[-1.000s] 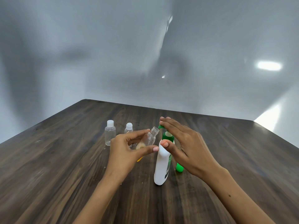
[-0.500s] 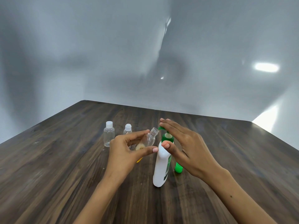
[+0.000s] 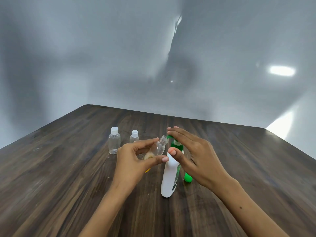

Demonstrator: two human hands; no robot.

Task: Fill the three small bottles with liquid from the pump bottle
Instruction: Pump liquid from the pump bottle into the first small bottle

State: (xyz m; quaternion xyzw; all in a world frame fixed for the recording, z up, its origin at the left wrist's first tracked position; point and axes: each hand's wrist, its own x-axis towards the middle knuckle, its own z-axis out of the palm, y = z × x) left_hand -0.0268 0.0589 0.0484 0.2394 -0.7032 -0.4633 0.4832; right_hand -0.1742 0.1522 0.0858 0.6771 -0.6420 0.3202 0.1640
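Little differs from a second ago: our left hand [image 3: 135, 158] still pinches the uncapped small bottle [image 3: 158, 147], tilted toward the pump bottle [image 3: 169, 178] at 3 o'clock; our right hand [image 3: 193, 154] stays flat, fingers pressing its green pump head [image 3: 170, 136].

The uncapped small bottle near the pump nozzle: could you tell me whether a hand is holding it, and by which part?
Yes. The left hand holds the uncapped small bottle by its lower body, pinched between thumb and fingers.

A dark wood-grain desk [image 3: 68, 168] fills the lower frame. On it stand two capped small bottles [image 3: 114, 140] left of centre, a white pump bottle [image 3: 169, 178] at centre, and a green object [image 3: 187, 177] just right of it.
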